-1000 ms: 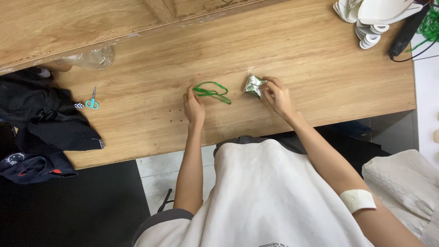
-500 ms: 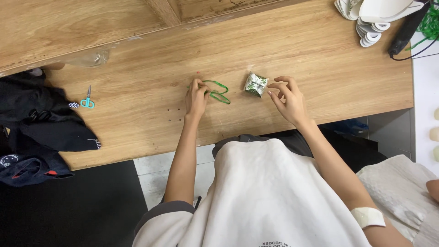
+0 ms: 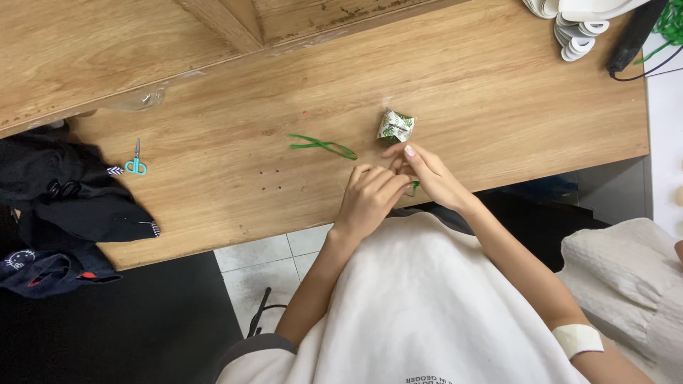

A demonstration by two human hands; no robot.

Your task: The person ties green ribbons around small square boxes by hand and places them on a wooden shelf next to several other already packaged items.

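Green wire piece (image 3: 413, 187) is being pinched between the left hand (image 3: 370, 199) and right hand (image 3: 425, 174), fingers curled shut on it, at table (image 3: 498, 92) near edge. A green wire loop (image 3: 324, 146) is lying at ten o'clock, a small patterned packet (image 3: 395, 126) at twelve, scissors (image 3: 135, 161) far at nine.

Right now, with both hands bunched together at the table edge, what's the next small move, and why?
Probably reach the left hand for the green strip. Both it and the right hand seem to pinch only a small green piece, while the long strip lies loose on the table just beyond the fingers, and the small leaf-patterned packet sits untouched beside it.
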